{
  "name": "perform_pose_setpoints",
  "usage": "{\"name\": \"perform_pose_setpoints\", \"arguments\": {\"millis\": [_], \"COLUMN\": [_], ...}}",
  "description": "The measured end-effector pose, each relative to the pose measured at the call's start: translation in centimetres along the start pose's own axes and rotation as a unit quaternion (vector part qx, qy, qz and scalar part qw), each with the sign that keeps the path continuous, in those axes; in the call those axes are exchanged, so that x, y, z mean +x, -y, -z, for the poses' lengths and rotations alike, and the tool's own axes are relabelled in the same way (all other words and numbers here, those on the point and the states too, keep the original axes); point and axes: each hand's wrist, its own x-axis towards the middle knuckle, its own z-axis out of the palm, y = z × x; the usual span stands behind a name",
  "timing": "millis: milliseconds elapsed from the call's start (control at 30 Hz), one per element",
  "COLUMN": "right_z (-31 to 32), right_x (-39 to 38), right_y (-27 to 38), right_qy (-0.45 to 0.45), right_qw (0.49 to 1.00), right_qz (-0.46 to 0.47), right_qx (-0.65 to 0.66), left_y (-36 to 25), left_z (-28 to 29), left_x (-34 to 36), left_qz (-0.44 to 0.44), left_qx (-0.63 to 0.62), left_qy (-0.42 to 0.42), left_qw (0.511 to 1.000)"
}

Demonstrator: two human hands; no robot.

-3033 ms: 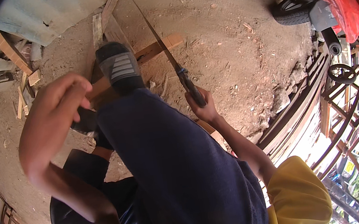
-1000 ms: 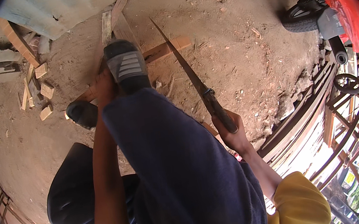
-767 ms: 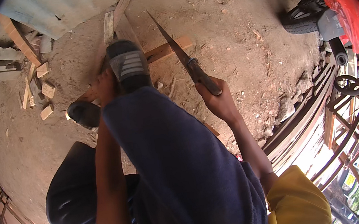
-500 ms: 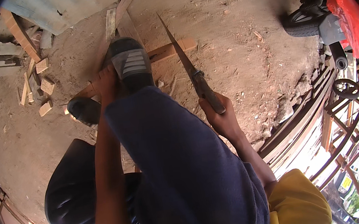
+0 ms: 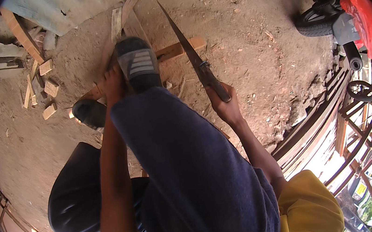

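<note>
Right hand (image 5: pixel 226 107) grips a handsaw (image 5: pixel 190 52) over a board (image 5: pixel 170 52) near its right end; left hand (image 5: pixel 113 82) clasps the board beside a shoe (image 5: pixel 138 63), apparently steadying it

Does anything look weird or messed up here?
A bit: small wood blocks lie loosely strewn on the dirt at the left, not stacked. The pale wavy sheet beyond them has a small dark mark, perhaps a hole. Nothing looks odd about the saw in the right hand.
</note>
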Motion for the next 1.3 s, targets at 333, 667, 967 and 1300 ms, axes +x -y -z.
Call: {"name": "perform_pose_setpoints", "arguments": {"millis": [333, 667, 967, 1300], "right_z": [-0.2, 0.1, 1.0, 0.4], "right_x": [-1.0, -3.3, -2.2, -0.4], "right_y": [-0.6, -7.9, -3.1, -0.6], "right_qy": [-0.013, 0.000, -0.007, -0.007], "right_qw": [1.000, 0.999, 1.000, 0.999], "right_qz": [0.023, 0.045, 0.003, -0.010], "right_qx": [0.008, -0.029, 0.020, 0.029], "left_y": [0.7, 0.2, -0.8, 0.6], "left_z": [-1.3, -0.9, 2.0, 0.1], "left_x": [0.3, 0.7, -0.5, 0.6], "left_qz": [-0.020, -0.012, -0.033, -0.050], "left_qx": [0.019, 0.024, 0.036, 0.065], "left_qy": [0.015, -0.004, 0.005, 0.034], "left_qw": [0.999, 1.000, 0.999, 0.996]}}
